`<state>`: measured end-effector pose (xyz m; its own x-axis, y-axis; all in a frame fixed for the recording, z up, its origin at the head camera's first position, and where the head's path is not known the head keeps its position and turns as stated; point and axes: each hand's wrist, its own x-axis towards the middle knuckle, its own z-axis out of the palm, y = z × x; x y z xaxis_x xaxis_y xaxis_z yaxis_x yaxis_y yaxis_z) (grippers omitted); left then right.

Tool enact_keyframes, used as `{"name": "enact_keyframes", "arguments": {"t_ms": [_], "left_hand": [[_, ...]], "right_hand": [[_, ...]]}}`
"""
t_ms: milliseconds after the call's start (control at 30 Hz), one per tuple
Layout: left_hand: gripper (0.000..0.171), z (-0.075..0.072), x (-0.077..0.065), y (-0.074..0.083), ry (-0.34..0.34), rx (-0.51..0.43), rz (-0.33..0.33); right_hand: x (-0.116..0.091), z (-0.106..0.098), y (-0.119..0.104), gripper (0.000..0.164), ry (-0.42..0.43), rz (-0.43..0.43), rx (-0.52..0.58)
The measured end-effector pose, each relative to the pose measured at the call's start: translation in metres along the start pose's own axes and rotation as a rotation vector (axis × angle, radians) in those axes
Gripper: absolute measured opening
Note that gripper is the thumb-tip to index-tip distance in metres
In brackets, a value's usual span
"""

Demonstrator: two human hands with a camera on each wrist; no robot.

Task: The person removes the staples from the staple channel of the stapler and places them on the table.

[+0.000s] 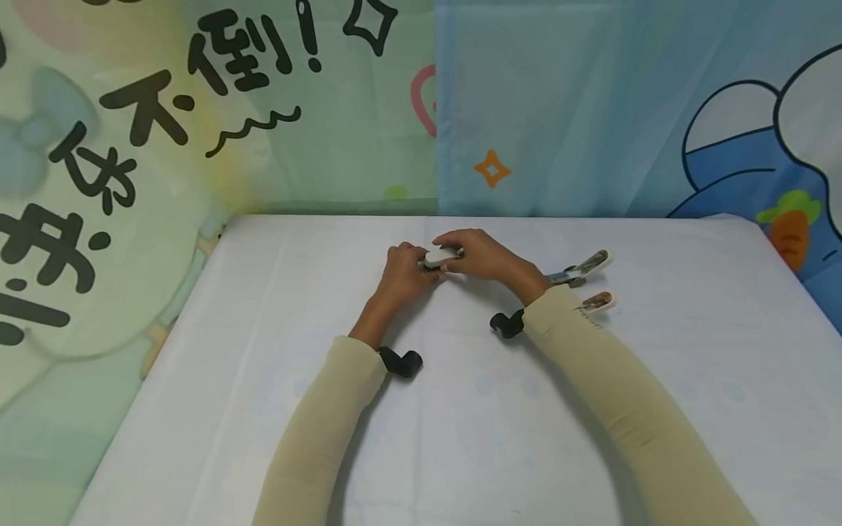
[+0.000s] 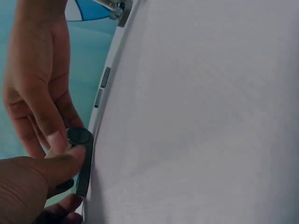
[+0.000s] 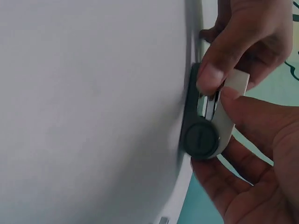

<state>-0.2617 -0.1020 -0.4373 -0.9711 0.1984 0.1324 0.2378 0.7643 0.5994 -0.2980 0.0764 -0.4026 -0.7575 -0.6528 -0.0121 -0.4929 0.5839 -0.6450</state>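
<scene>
A small folding tool (image 1: 439,257) is between my two hands near the table's far edge. In the right wrist view its dark grey arm (image 3: 190,93) and white arm (image 3: 239,82) meet at a round pivot (image 3: 202,139), parted, with bright metal in the gap. My left hand (image 1: 404,276) pinches the end away from the pivot, its thumb over the grey arm. My right hand (image 1: 483,256) grips the white arm with its thumb, fingers lying under the pivot end. Fingers hide parts of the tool.
To the right of my right wrist lie two tools with pale handles and metal parts, one farther back (image 1: 579,273), one nearer (image 1: 597,302) and partly behind the sleeve. A white cloth (image 1: 473,438) covers the table. Printed curtains (image 1: 559,109) hang behind its far edge.
</scene>
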Motion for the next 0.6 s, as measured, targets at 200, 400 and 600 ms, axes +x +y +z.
{"name": "enact_keyframes", "arguments": {"t_ms": [200,400,600], "left_hand": [[0.021,-0.001,0.0,-0.002,0.002,-0.06,0.029],[0.022,-0.005,-0.004,-0.001,-0.057,-0.043,0.042],[0.018,-0.006,-0.009,0.0,-0.132,-0.077,0.07]], "right_hand": [[0.003,0.001,-0.011,0.03,-0.015,0.013,-0.091],[-0.001,0.001,-0.022,0.032,-0.083,0.079,-0.159],[-0.013,0.002,-0.028,0.037,-0.117,0.101,-0.193]]}}
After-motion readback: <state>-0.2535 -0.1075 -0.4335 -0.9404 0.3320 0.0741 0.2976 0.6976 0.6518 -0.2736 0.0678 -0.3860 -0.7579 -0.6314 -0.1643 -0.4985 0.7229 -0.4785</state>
